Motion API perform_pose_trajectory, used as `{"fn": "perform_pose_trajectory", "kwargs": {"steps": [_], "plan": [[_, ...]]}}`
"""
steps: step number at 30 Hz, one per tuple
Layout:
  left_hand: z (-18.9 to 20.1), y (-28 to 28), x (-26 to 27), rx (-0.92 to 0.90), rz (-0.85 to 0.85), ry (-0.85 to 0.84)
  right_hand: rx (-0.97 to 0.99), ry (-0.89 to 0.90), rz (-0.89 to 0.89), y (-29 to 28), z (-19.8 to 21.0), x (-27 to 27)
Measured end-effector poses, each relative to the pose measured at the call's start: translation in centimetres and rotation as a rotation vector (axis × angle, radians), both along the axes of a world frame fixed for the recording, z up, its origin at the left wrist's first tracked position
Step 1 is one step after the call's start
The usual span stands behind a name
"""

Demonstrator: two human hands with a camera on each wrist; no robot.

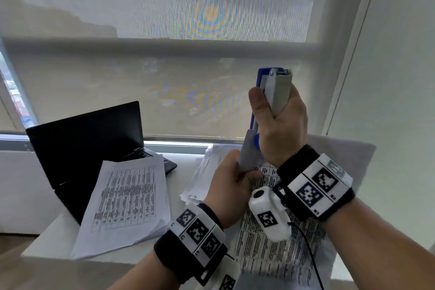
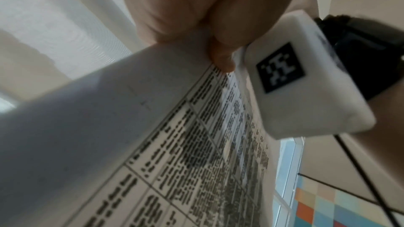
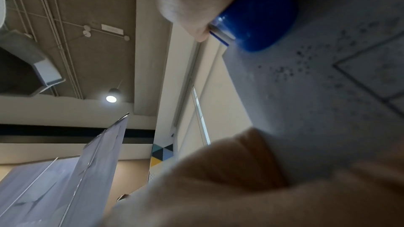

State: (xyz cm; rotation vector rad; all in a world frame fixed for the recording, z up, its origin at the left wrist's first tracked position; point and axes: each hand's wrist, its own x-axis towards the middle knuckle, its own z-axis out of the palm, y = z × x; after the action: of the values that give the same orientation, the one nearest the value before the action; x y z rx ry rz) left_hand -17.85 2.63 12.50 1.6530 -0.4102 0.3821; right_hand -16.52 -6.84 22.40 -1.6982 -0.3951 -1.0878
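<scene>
**Stapler stood on end over corner of printed sheets**

L to R, head view: black laptop [image 1: 89, 148], lid open, sits back-left on the white table [image 1: 51, 233]. A stack of printed sheets [image 1: 127, 198] overlaps its front edge. The left hand [image 1: 229, 186] is mid-frame, thumb & fingers pinching the top corner of a sheet bundle [image 1: 247, 156], corner lifted off the table. That corner goes into the mouth of a blue/grey stapler [image 1: 276, 92], upright w/ hinge end on top, just above the left hand. The right hand [image 1: 282, 129] is wrapped round the stapler, thumb on the blue side, fingers curled round the grey side. A loose paper pile [image 1: 200, 179] lies behind the left hand. Right wrist cam shows the stapler's blue end touching the paper.
</scene>
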Motion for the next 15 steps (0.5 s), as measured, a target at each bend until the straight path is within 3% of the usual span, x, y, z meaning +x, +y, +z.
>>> {"fn": "perform_pose_trajectory", "kwargs": {"steps": [5, 9, 11, 15], "plan": [[-1.3, 0.3, 0.7, -0.053, -0.051, 0.14, 0.002, 0.089, 0.102, 0.1, -0.4, 0.4], [-3.4, 3.8, 2.2, -0.122, 0.029, 0.31, 0.135, 0.073, 0.071, -2.1, -1.0, 1.1], [-4.9, 7.4, 3.3, -0.065, 0.122, 0.323, 0.163, 0.148, 0.055, -4.3, -2.0, 1.4], [-7.0, 17.5, 6.8, 0.244, 0.399, 0.443, 0.041, 0.512, -0.033, -9.6, -6.7, 2.0]]}}
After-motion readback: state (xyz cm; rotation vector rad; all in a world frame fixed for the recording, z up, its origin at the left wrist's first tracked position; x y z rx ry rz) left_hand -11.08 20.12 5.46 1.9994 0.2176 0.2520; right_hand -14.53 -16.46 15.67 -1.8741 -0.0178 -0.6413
